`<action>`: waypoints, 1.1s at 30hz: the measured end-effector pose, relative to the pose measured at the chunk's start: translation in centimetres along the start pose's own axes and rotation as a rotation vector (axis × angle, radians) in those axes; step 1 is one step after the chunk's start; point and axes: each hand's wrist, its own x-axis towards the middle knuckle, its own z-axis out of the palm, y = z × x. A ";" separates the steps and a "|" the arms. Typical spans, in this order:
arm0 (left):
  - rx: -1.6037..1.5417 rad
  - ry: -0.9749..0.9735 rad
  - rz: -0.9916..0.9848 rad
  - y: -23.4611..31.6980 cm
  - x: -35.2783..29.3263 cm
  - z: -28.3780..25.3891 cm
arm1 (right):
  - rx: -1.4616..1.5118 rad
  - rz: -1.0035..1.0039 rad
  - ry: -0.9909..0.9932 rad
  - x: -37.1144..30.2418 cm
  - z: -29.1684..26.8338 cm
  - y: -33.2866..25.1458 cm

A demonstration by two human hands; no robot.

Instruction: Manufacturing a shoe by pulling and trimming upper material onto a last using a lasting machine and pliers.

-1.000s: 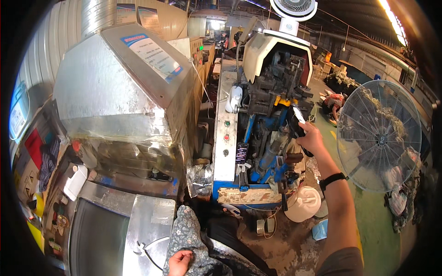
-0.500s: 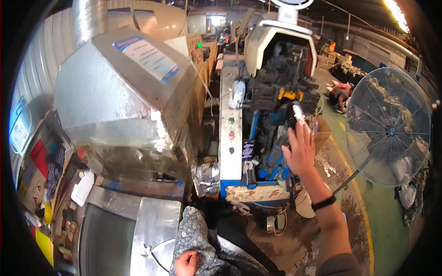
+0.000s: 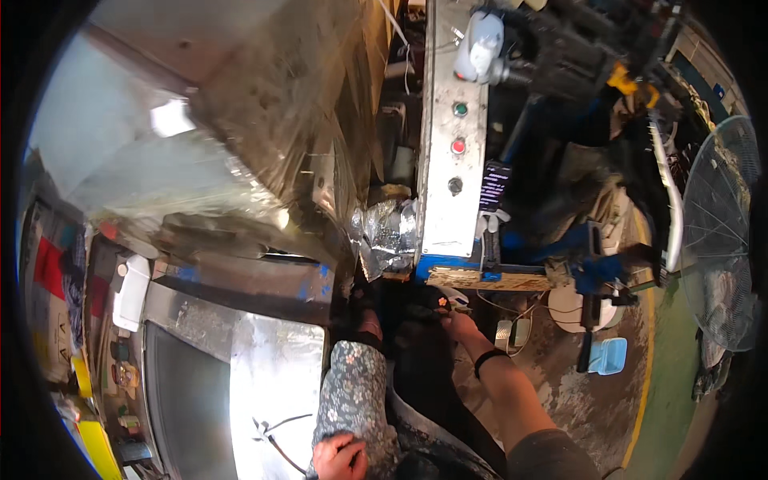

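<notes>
Left hand (image 3: 340,458) on floral cloth (image 3: 352,388), below-left of control panel (image 3: 448,196); fingers curled, hold unclear; right hand (image 3: 458,326) at black cloth (image 3: 420,352), below control panel; cannot tell its grip

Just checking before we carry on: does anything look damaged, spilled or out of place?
Yes: the tan wooden strip along the blue metal machine base looks rough and patchy, perhaps worn; the dark brown floor before it is unevenly blotched paler, possibly from spills.
</notes>
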 end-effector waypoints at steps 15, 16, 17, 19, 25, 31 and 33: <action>-0.052 -0.236 -0.056 -4.6 -8.2 0.7 | -0.580 0.021 -0.239 14.2 14.5 3.3; -0.062 -0.238 -0.084 -4.8 -8.3 0.9 | -0.609 -0.005 -0.236 14.3 14.3 3.7; -0.074 -0.237 -0.109 -5.0 -8.3 1.1 | -0.639 -0.031 -0.231 14.5 14.0 4.2; -0.103 -0.237 -0.163 -4.6 -8.3 1.0 | -0.545 -0.012 -0.269 14.5 12.7 5.0; 0.024 -0.093 -0.216 -1.9 0.6 1.4 | -0.101 0.078 -0.222 8.4 3.6 1.0; -0.226 -0.166 -0.327 -1.7 2.3 0.4 | 0.388 -0.004 -0.182 -3.5 -6.5 -3.1; -0.209 -0.050 -0.218 -1.4 3.9 0.0 | 0.519 0.008 -0.145 -9.5 -10.0 -2.5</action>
